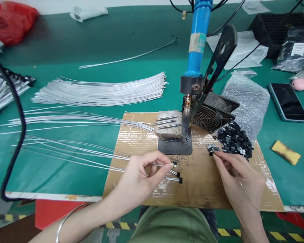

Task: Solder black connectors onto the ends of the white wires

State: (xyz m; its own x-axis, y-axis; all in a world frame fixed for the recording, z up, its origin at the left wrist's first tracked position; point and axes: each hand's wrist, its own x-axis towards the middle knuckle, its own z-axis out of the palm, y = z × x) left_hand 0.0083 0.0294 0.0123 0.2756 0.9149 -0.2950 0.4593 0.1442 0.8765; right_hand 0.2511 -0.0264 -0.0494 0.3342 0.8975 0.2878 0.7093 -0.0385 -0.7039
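Observation:
My left hand (149, 172) is closed in a pinch over the cardboard, its fingertips on a thin white wire (160, 165). Just beyond and below those fingers, other wire ends carry small black connectors (180, 180). My right hand (239, 177) is also pinched, thumb and forefinger touching a small black connector piece (211, 153) beside a few silvery ones. Behind it lies a heap of black connector pieces (234, 140). Between the hands, farther back, a blue-handled soldering iron (199, 44) points down at a crusted block (168, 133), on which several metal-tipped wires (167, 122) rest.
White wires lie at left in a large bundle (103, 89) and looser bunches. A small fan (210, 116) stands behind the iron. To the right are bubble wrap (245, 98), a phone (288, 101) and a yellow sponge (285, 152). A black cable (21, 121) hangs at left.

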